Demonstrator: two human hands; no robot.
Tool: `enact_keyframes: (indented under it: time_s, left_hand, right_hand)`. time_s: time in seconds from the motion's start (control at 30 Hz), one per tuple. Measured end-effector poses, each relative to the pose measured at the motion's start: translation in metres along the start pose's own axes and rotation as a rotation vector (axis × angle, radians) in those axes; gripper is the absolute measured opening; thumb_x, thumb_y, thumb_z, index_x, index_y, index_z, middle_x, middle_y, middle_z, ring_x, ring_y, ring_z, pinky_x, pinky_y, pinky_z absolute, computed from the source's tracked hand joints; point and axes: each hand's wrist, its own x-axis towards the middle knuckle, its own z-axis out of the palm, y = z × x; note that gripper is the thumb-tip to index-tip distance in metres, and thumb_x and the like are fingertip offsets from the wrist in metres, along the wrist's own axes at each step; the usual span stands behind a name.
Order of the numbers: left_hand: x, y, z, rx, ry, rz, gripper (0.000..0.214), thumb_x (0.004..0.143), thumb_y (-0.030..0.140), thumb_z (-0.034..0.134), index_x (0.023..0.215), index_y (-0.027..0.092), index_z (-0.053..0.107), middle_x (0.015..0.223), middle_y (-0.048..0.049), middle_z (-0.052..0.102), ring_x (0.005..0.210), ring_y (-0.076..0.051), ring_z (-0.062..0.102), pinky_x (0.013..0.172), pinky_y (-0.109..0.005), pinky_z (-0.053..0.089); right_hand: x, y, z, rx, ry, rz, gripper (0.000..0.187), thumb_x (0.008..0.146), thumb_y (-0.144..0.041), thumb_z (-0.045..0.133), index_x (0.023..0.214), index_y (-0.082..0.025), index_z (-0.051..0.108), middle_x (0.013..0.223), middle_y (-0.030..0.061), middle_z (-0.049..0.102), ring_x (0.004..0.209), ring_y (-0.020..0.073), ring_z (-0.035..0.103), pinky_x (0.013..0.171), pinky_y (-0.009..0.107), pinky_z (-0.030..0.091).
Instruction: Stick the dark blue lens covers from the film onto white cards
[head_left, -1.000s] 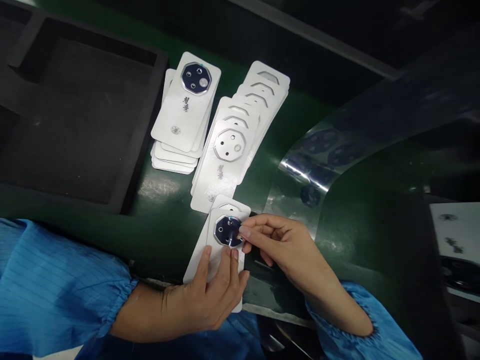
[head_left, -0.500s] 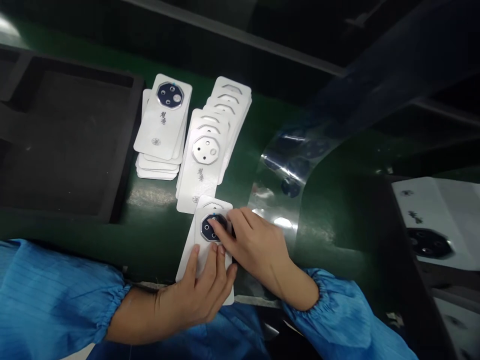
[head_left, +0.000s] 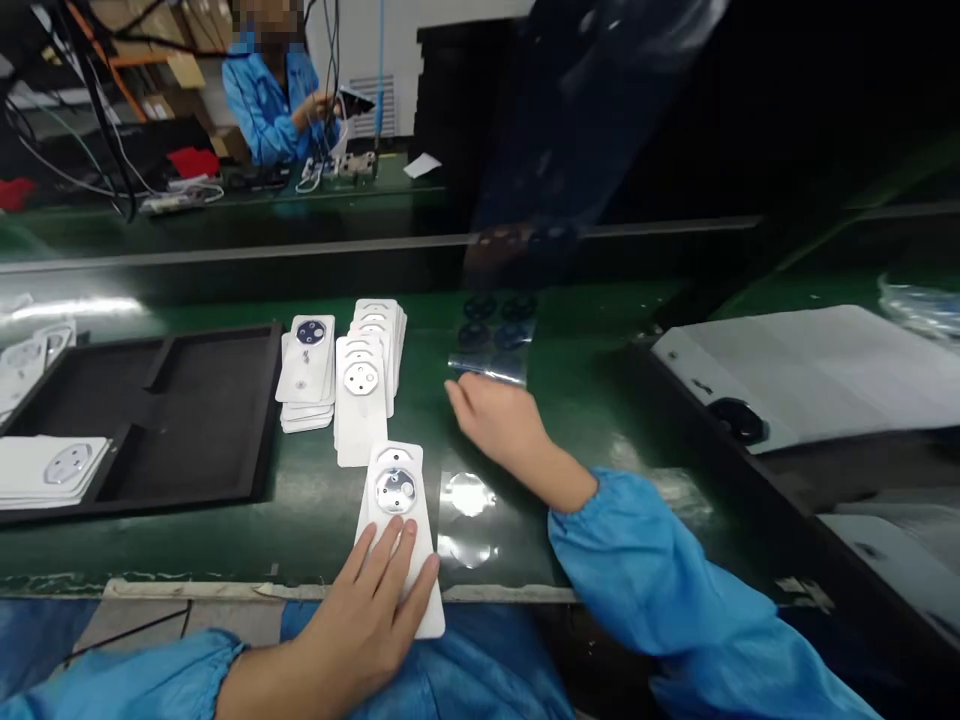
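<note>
My left hand [head_left: 371,605] lies with spread fingers over the lower part of a white phone back cover [head_left: 420,520], on top of another cover at the table's front edge. The upper cover has an octagonal camera area [head_left: 395,490] that shines with reflected light. Farther off, my right hand [head_left: 501,420] has its fingers closed at the near edge of a clear film strip [head_left: 491,368] with dark round stickers [head_left: 514,308]; its fingertips are partly hidden. Left of it, a fanned row of white covers [head_left: 361,425] lies beside a pile of covers [head_left: 306,375] topped by one with a dark camera disc.
A black tray [head_left: 202,440] stands on the left with more covers [head_left: 52,465] at its near end. A dark bin [head_left: 720,480] with white covers is on the right. Clear film [head_left: 469,520] lies near the front edge. Across the bench, a person [head_left: 274,100] handles a device.
The view has tilted up, bringing the far bench into sight. My right hand has left the front cover and moved away to the film strip. My left hand stays on the cover.
</note>
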Motion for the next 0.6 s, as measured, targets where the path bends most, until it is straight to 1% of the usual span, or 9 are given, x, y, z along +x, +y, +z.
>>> enact_keyframes:
  time_s: [0.07, 0.13, 0.23, 0.3, 0.33, 0.37, 0.43, 0.53, 0.6]
  left_hand:
    - [-0.002, -0.008, -0.022, -0.037, 0.057, 0.024, 0.043, 0.098, 0.014, 0.043, 0.138, 0.008, 0.055, 0.136, -0.0224, 0.060, 0.132, -0.039, 0.053, 0.109, -0.056, 0.041]
    - [-0.001, -0.028, -0.043, -0.036, 0.111, 0.024, 0.043, 0.099, 0.011, 0.037, 0.137, 0.010, 0.057, 0.138, -0.0211, 0.059, 0.135, -0.039, 0.051, 0.106, -0.052, 0.045]
    - [0.012, -0.081, -0.052, 0.079, 0.146, -0.079, 0.047, 0.097, 0.006, 0.040, 0.141, 0.015, 0.055, 0.142, -0.0173, 0.058, 0.135, -0.036, 0.051, 0.101, -0.048, 0.050]
    - [0.024, -0.125, -0.039, 0.162, 0.130, -0.203, 0.049, 0.097, 0.005, 0.041, 0.141, 0.020, 0.055, 0.140, -0.0133, 0.060, 0.131, -0.031, 0.056, 0.102, -0.045, 0.050]
    - [0.029, -0.146, -0.028, 0.181, 0.087, -0.290, 0.047, 0.098, 0.006, 0.040, 0.139, 0.021, 0.057, 0.140, -0.0128, 0.060, 0.130, -0.030, 0.056, 0.102, -0.044, 0.050]
    - [0.035, -0.166, -0.016, 0.196, 0.024, -0.386, 0.047, 0.099, 0.007, 0.037, 0.139, 0.021, 0.057, 0.142, -0.0135, 0.059, 0.130, -0.030, 0.055, 0.102, -0.044, 0.050]
    - [0.042, -0.197, 0.008, 0.218, -0.041, -0.427, 0.045, 0.099, 0.009, 0.037, 0.137, 0.019, 0.059, 0.138, -0.0157, 0.060, 0.128, -0.032, 0.057, 0.098, -0.045, 0.052]
    - [0.044, -0.219, 0.030, 0.239, -0.116, -0.441, 0.046, 0.097, 0.011, 0.041, 0.138, 0.020, 0.059, 0.135, -0.0162, 0.062, 0.122, -0.031, 0.060, 0.094, -0.045, 0.054]
    - [0.042, -0.221, 0.036, 0.241, -0.161, -0.439, 0.044, 0.098, 0.018, 0.044, 0.140, 0.020, 0.056, 0.138, -0.0166, 0.060, 0.123, -0.032, 0.059, 0.096, -0.045, 0.053]
  right_hand:
    - [0.015, 0.038, 0.001, 0.084, 0.157, 0.034, 0.037, 0.104, -0.032, 0.039, 0.092, -0.014, 0.069, 0.089, 0.0126, 0.074, 0.082, 0.0261, 0.070, 0.066, 0.032, 0.046]
    - [0.026, 0.070, 0.010, 0.218, 0.222, -0.024, 0.036, 0.103, -0.031, 0.037, 0.113, -0.013, 0.067, 0.114, 0.0155, 0.073, 0.106, 0.0281, 0.068, 0.089, 0.037, 0.052]
    - [0.035, 0.091, 0.032, 0.272, 0.097, -0.177, 0.050, 0.101, -0.034, 0.038, 0.142, -0.007, 0.051, 0.152, 0.0200, 0.048, 0.142, 0.0306, 0.043, 0.113, 0.044, 0.040]
    - [0.038, 0.087, 0.044, 0.215, -0.010, -0.221, 0.062, 0.101, -0.038, 0.038, 0.152, -0.003, 0.037, 0.162, 0.0219, 0.029, 0.152, 0.0325, 0.026, 0.118, 0.048, 0.033]
    - [0.039, 0.082, 0.048, 0.175, -0.048, -0.225, 0.066, 0.101, -0.040, 0.037, 0.156, -0.003, 0.030, 0.164, 0.0219, 0.025, 0.153, 0.0332, 0.022, 0.118, 0.051, 0.031]
    - [0.041, 0.076, 0.050, 0.137, -0.071, -0.220, 0.068, 0.102, -0.041, 0.036, 0.158, -0.004, 0.025, 0.164, 0.0217, 0.025, 0.152, 0.0335, 0.022, 0.118, 0.054, 0.029]
    - [0.045, 0.064, 0.049, 0.084, -0.080, -0.210, 0.068, 0.102, -0.040, 0.035, 0.159, -0.007, 0.021, 0.158, 0.0223, 0.038, 0.147, 0.0344, 0.033, 0.117, 0.062, 0.022]
    - [0.051, 0.050, 0.046, 0.034, 0.011, -0.173, 0.060, 0.103, -0.039, 0.035, 0.152, -0.004, 0.038, 0.130, 0.0248, 0.064, 0.125, 0.0362, 0.055, 0.115, 0.066, 0.016]
    - [0.054, 0.044, 0.046, 0.007, 0.084, -0.165, 0.054, 0.104, -0.041, 0.036, 0.139, -0.005, 0.055, 0.117, 0.0246, 0.067, 0.113, 0.0363, 0.058, 0.112, 0.063, 0.022]
